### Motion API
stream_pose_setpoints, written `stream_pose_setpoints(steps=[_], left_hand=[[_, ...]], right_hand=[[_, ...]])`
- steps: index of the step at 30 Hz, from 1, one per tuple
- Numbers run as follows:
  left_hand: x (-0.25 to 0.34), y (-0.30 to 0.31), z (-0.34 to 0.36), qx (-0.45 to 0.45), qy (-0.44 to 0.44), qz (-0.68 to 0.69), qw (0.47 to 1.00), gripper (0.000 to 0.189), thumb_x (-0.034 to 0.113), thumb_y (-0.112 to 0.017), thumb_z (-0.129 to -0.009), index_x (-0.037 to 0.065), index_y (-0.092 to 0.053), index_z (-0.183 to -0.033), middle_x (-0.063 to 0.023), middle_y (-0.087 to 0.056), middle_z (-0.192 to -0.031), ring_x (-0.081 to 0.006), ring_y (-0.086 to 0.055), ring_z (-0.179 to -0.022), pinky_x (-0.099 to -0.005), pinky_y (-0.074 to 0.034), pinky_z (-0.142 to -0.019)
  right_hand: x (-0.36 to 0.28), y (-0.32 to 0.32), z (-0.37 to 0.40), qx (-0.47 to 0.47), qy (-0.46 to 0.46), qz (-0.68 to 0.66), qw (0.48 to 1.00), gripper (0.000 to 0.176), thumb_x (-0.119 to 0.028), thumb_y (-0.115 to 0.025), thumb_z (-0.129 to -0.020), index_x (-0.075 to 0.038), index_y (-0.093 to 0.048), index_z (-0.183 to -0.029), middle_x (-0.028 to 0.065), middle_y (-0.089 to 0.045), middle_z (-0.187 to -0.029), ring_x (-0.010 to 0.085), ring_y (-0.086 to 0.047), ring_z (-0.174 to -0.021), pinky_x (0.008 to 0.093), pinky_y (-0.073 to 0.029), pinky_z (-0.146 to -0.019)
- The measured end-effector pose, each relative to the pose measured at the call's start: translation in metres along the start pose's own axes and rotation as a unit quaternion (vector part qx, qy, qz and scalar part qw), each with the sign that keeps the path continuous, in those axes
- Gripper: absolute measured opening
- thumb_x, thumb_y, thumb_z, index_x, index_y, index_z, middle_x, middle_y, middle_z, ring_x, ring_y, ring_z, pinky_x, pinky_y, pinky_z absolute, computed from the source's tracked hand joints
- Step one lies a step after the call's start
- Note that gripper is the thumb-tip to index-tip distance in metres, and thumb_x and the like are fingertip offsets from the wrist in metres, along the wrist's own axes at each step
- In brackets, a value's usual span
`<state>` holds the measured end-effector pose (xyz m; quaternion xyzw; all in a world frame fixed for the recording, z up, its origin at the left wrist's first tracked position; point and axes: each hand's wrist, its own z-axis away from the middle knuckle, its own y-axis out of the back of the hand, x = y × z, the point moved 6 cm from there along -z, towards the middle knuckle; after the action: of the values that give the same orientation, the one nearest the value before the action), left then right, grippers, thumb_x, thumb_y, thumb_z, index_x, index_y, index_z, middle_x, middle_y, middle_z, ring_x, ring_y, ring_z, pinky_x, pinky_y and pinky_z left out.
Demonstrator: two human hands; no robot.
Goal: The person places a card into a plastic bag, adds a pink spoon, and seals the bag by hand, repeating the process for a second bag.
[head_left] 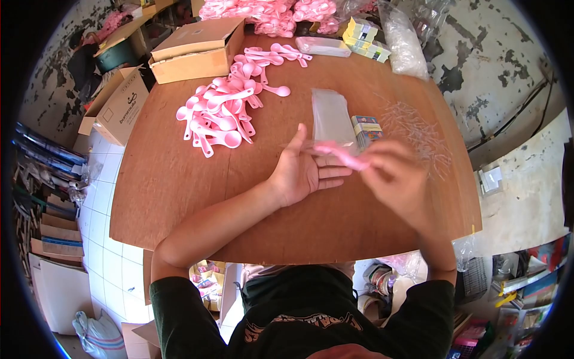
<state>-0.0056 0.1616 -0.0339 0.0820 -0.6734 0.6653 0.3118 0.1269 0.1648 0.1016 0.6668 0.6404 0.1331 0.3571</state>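
Note:
My right hand [394, 179], smeared by motion, pinches one end of a pink measuring spoon [342, 154]. Clear plastic, probably a bag, seems to surround the spoon, but the blur hides its outline. My left hand [305, 173] is palm up below the spoon's other end, thumb raised and fingers stretched out. Beyond the hands lies a stack of clear plastic bags [330, 110]. A small banded bundle of printed cards [366, 128] is beside it. A heap of pink spoons [224, 110] spreads over the left half of the wooden table [179, 197].
Thin clear strips [418, 134] lie scattered at the table's right. At the back are a cardboard box [194, 51], bagged pink spoons [263, 15], yellow card bundles [365, 39] and a clear plastic bundle [403, 42]. An open carton [119, 105] stands left of the table.

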Motion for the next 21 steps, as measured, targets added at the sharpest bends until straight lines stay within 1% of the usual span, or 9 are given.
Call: stream_pose_setpoints(steps=[3, 4, 6, 10, 12, 16, 18, 19, 21], left_hand=[[0.001, 0.006, 0.002, 0.051, 0.021, -0.031, 0.998, 0.092, 0.077, -0.028, -0.084, 0.002, -0.030, -0.138, -0.0179, -0.054, -0.115, -0.0343, -0.057, -0.107, -0.0469, -0.043, -0.094], [0.000, 0.003, 0.001, 0.050, 0.023, -0.032, 0.998, 0.092, 0.077, -0.028, -0.084, 0.002, -0.030, -0.138, -0.0179, -0.054, -0.115, -0.0343, -0.057, -0.107, -0.0469, -0.043, -0.094], [0.006, 0.012, 0.002, 0.168, -0.028, -0.068, 0.983, 0.082, 0.072, -0.023, -0.088, 0.005, -0.034, -0.133, -0.0134, -0.055, -0.106, -0.0281, -0.059, -0.095, -0.0419, -0.045, -0.087], [0.018, 0.030, 0.006, 0.237, -0.134, -0.113, 0.956, 0.075, 0.064, -0.033, -0.090, 0.004, -0.030, -0.135, -0.0115, -0.051, -0.103, -0.0216, -0.056, -0.081, -0.0393, -0.046, -0.075], [0.027, 0.034, 0.013, 0.302, -0.190, -0.184, 0.916, 0.060, 0.045, -0.044, -0.093, 0.003, -0.031, -0.134, -0.0093, -0.049, -0.102, -0.0172, -0.053, -0.078, -0.0352, -0.044, -0.072], [0.041, 0.017, 0.014, 0.243, -0.326, -0.319, 0.856, 0.056, 0.024, -0.055, -0.090, 0.003, -0.030, -0.135, -0.0087, -0.048, -0.110, -0.0150, -0.053, -0.085, -0.0332, -0.044, -0.076], [0.054, -0.024, 0.029, 0.180, -0.477, -0.591, 0.625, 0.052, 0.012, -0.061, -0.086, 0.002, -0.036, -0.131, -0.0107, -0.044, -0.123, -0.0141, -0.053, -0.098, -0.0323, -0.043, -0.084], [0.060, -0.036, 0.034, 0.181, -0.478, -0.591, 0.624, 0.052, 0.012, -0.061, -0.086, 0.002, -0.036, -0.131, -0.0107, -0.044, -0.123, -0.0141, -0.053, -0.098, -0.0323, -0.043, -0.084], [0.065, -0.072, 0.045, 0.128, -0.504, -0.658, 0.544, 0.045, 0.010, -0.063, -0.087, 0.001, -0.043, -0.127, -0.0107, -0.050, -0.122, -0.0131, -0.055, -0.101, -0.0294, -0.046, -0.085]], right_hand=[[0.032, 0.021, -0.040, -0.086, -0.186, -0.016, 0.979, 0.014, -0.003, -0.070, -0.076, -0.002, -0.070, -0.091, 0.0083, -0.068, -0.079, 0.0158, -0.064, -0.072, 0.0290, -0.051, -0.066], [0.034, 0.028, -0.057, -0.084, -0.187, -0.015, 0.979, 0.014, -0.003, -0.070, -0.076, -0.002, -0.070, -0.091, 0.0083, -0.068, -0.079, 0.0158, -0.064, -0.072, 0.0290, -0.051, -0.066], [0.051, 0.021, -0.079, -0.211, -0.255, 0.019, 0.943, 0.016, -0.005, -0.068, -0.078, 0.000, -0.070, -0.093, 0.0090, -0.070, -0.083, 0.0143, -0.066, -0.077, 0.0277, -0.051, -0.069], [0.073, 0.008, -0.104, -0.271, -0.215, -0.039, 0.937, 0.016, 0.003, -0.065, -0.079, 0.010, -0.065, -0.094, 0.0113, -0.069, -0.086, 0.0147, -0.065, -0.079, 0.0272, -0.052, -0.072], [0.069, 0.010, -0.112, -0.259, -0.203, -0.026, 0.944, 0.015, 0.004, -0.065, -0.078, 0.009, -0.065, -0.092, 0.0116, -0.069, -0.086, 0.0147, -0.065, -0.079, 0.0273, -0.052, -0.072], [0.050, 0.008, -0.113, -0.247, -0.144, 0.004, 0.958, 0.013, -0.001, -0.066, -0.077, 0.001, -0.068, -0.090, 0.0086, -0.070, -0.084, 0.0142, -0.066, -0.076, 0.0260, -0.051, -0.068], [0.019, 0.009, -0.108, -0.244, -0.104, 0.037, 0.963, 0.012, -0.002, -0.066, -0.075, 0.001, -0.069, -0.087, 0.0107, -0.069, -0.080, 0.0150, -0.066, -0.072, 0.0279, -0.051, -0.066], [0.003, 0.010, -0.104, -0.242, -0.064, 0.068, 0.966, 0.012, -0.002, -0.066, -0.073, 0.000, -0.069, -0.084, 0.0128, -0.069, -0.076, 0.0158, -0.066, -0.069, 0.0299, -0.051, -0.063], [-0.006, 0.008, -0.096, -0.226, -0.039, 0.020, 0.973, 0.008, -0.002, -0.064, -0.074, 0.000, -0.067, -0.081, 0.0107, -0.067, -0.072, 0.0159, -0.064, -0.065, 0.0297, -0.049, -0.059]])
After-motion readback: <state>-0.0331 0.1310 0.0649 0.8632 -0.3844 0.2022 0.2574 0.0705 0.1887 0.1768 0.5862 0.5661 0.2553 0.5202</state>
